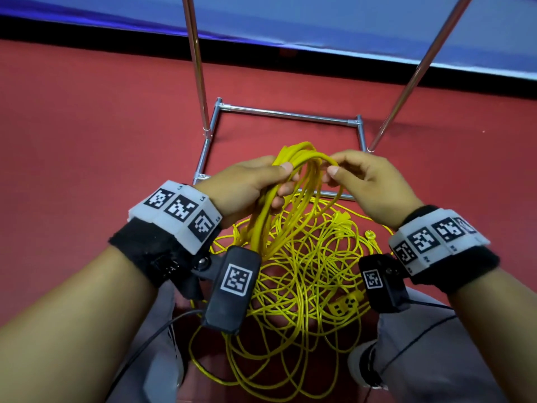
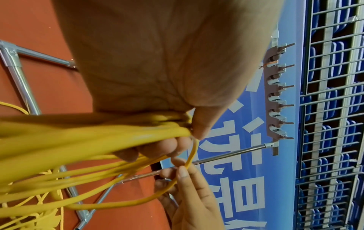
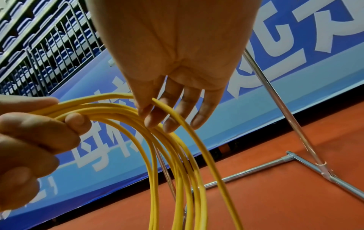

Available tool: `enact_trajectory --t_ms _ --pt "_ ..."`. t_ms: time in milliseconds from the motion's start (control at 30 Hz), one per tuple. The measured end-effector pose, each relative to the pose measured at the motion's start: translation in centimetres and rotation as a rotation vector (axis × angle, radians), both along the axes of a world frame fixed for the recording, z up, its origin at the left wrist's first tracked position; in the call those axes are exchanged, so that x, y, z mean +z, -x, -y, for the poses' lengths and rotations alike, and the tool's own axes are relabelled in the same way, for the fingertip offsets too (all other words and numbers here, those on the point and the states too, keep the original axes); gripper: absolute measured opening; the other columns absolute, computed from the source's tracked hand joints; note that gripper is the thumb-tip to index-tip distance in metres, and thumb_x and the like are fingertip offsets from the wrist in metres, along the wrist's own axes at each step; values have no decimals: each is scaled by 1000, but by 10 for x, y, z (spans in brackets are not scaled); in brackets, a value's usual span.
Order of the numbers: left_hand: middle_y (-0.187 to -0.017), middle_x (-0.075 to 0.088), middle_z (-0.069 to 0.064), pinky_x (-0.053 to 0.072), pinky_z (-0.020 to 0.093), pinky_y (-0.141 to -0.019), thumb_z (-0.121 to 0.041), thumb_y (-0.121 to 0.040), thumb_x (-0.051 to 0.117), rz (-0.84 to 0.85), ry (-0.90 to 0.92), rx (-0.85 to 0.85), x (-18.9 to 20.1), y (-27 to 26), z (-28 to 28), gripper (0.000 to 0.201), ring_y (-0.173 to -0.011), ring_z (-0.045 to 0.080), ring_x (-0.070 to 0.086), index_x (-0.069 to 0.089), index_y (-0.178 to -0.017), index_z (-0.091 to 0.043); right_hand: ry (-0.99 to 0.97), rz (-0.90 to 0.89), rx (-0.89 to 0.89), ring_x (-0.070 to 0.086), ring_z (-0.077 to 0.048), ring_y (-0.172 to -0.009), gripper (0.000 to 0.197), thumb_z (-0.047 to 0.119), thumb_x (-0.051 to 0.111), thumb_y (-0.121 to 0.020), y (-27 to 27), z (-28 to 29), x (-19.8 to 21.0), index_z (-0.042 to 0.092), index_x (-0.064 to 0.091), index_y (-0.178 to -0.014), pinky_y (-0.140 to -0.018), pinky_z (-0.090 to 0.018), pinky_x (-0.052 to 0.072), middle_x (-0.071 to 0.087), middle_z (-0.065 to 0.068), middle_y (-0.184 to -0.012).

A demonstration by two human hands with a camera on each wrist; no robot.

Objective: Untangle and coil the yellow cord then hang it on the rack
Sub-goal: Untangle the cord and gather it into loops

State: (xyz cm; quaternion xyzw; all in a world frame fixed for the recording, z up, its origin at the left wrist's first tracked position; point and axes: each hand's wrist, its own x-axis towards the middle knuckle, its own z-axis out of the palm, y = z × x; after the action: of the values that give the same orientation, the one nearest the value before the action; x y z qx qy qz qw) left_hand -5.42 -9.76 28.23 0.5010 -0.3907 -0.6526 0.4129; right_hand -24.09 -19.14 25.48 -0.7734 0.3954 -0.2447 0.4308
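The person is partway through coiling. The left hand (image 1: pixel 250 184) holds a bundle of finished loops of the yellow cord (image 1: pixel 293 170), fingers and thumb curled round the top of them, and the loops hang down from that grip. The right hand (image 1: pixel 366 181) pinches a single strand between thumb and forefinger just beside the bundle, at the top of the newest loop; its other fingers are loosely spread. In the right wrist view that strand runs over the fingertips (image 3: pixel 149 123) and arcs down alongside the gathered loops.

Most of the cord is not yet coiled: it lies in a loose tangle on the red floor (image 1: pixel 87 126) below the hands and between the person's knees, with its socket end (image 1: pixel 344 305) and a plug in the heap. The job looks well short of half done.

The next move likely calls for laying the pinched strand into the left grip, then sliding the right hand down the cord to draw up another length, shaking free any crossing as it comes. A snag in the heap could drag the loops out of shape.

The rack (image 1: pixel 290 114) stands on the floor just beyond the hands, its hooks (image 2: pixel 279 96) higher up, seen in the left wrist view.
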Motion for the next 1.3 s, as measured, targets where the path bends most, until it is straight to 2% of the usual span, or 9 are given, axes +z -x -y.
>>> enact_trajectory --t_ms 133,233,433,533,700,833,1067,1200,1300 --pt "-65 54 -1 43 20 -50 -9 -98 37 65 -27 -10 -3 2 -1 22 -53 12 50 55 -86 -10 66 52 -45 62 -12 -71 20 13 60 -90 -3 2 4 31 67 -91 -74 -33 51 71 -3 -83" --pt "-62 54 -2 43 26 -56 -9 -98 35 62 -56 -17 -3 5 -2 23 -53 11 54 54 -86 -10 11 120 -112 62 -6 -61 16 7 67 -84 -6 2 5 22 64 -89 -62 -20 49 69 -10 -76" --pt "-60 41 -8 35 20 -49 -28 -98 44 147 38 -122 0 10 -2 20 -48 5 40 46 -89 -10 14 120 -102 55 -1 -65 26 1 67 -83 -5 10 -4 26 58 -82 -65 -13 45 60 5 -74" --pt "-58 40 -8 34 14 -46 -17 -103 34 140 46 -71 6 10 -2 21 -46 4 39 46 -86 -12 43 20 -70 56 0 -71 36 -6 61 -83 1 16 -15 29 57 -85 -72 -14 46 61 5 -81" --pt "-63 38 -4 35 14 -46 -17 -102 32 38 91 2 15 7 -4 20 -47 4 39 47 -92 -11 -79 -119 -74 60 -1 -74 21 0 57 -89 11 21 -37 20 61 -96 -77 -16 45 67 -7 -90" --pt "-61 40 -6 35 17 -51 -18 -102 32 -34 110 25 16 4 -4 19 -48 5 39 47 -95 -10 -102 -191 -43 56 -18 -74 17 12 59 -91 10 19 -55 29 60 -87 -77 -40 46 63 3 -80" --pt "-61 39 -5 37 17 -53 -19 -102 32 -102 87 9 14 9 -5 19 -48 6 38 47 -94 -10 -113 -185 -45 56 -13 -78 11 13 59 -92 3 14 -64 22 62 -95 -78 -33 45 61 8 -78" --pt "-61 39 -6 36 17 -53 -18 -102 32 -123 101 51 12 8 -4 19 -48 6 38 47 -93 -10 -177 -183 -55 43 -11 -58 18 8 56 -92 4 16 -68 25 57 -87 -57 -26 36 52 6 -69" --pt "-58 41 -9 35 22 -58 -19 -102 31 -155 148 123 15 5 -1 21 -47 4 38 47 -92 -11 -202 -244 -20 48 -18 -65 22 4 54 -92 7 13 -74 25 54 -85 -63 -32 39 57 0 -79"
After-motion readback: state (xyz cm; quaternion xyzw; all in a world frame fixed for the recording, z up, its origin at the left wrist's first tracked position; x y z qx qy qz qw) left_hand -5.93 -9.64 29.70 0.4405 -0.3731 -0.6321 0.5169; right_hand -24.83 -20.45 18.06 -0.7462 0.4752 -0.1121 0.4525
